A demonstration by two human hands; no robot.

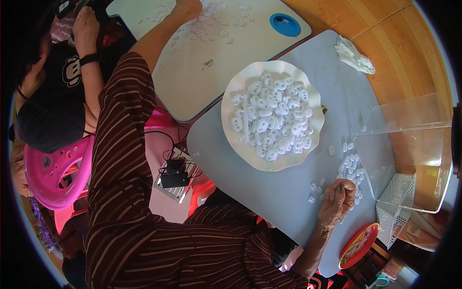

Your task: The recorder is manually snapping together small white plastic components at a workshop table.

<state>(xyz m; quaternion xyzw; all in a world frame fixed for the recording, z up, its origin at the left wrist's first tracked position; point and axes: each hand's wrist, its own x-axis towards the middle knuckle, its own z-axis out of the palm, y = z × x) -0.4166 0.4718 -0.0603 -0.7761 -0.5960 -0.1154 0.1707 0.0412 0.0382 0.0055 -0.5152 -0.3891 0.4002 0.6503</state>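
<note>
My left arm, in a brown striped sleeve, stretches to the far side of a white table. My left hand (188, 8) is cut off by the upper edge of the view above a spread of small white plastic pieces (204, 30), and its fingers are hidden. My right hand (338, 200) is closed, fingers curled together, over the grey table at the right; anything inside it cannot be made out. Small white oval pieces (353, 168) lie just beyond and beside it. Between my hands stands a wavy-rimmed cream bowl (233, 144), heaped with larger white two-holed pieces (272, 115).
A clear plastic box (409, 159) and a white perforated basket (392, 224) flank the right side. A red-rimmed tray (358, 245) sits at the near right corner. Crumpled white cloth (355, 55) lies far right. At the left, another person (57, 96) sits near a pink stool (57, 171).
</note>
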